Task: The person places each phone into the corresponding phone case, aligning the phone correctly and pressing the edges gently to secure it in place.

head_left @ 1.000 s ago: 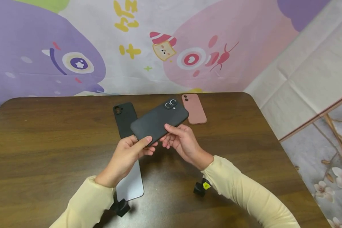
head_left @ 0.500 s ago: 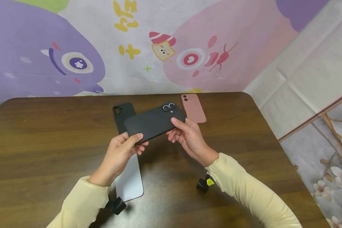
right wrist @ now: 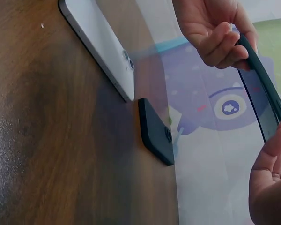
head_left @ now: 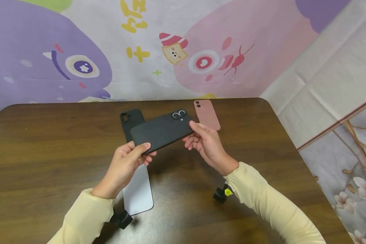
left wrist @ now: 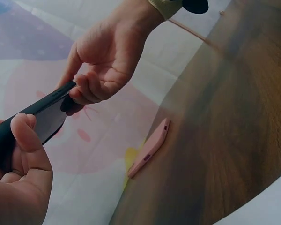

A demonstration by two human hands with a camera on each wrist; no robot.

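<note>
A phone in a black case [head_left: 161, 130] is held in the air over the table, its back with two ringed camera lenses facing up. My left hand [head_left: 126, 164] pinches its left end, thumb on top and fingers underneath. My right hand [head_left: 208, 145] grips the opposite end by the lower right corner, thumb at the edge by the lenses. In the left wrist view, a dark flap [left wrist: 68, 104] shows at the right fingers; I cannot tell whether the case is peeled there. The glossy front [right wrist: 257, 103] faces down in the right wrist view.
Behind the held phone lies a black phone case [head_left: 132, 118] with a camera cutout, partly covered. A white phone [head_left: 138, 195] lies beneath my left forearm. A pink phone case [head_left: 208, 113] rests near the back edge of the wooden table [head_left: 64, 145], by a printed cloth.
The phone has shifted left and turned closer to level. My right hand has slid right along its edge to the corner, while the left hand moved slightly left with its end.
</note>
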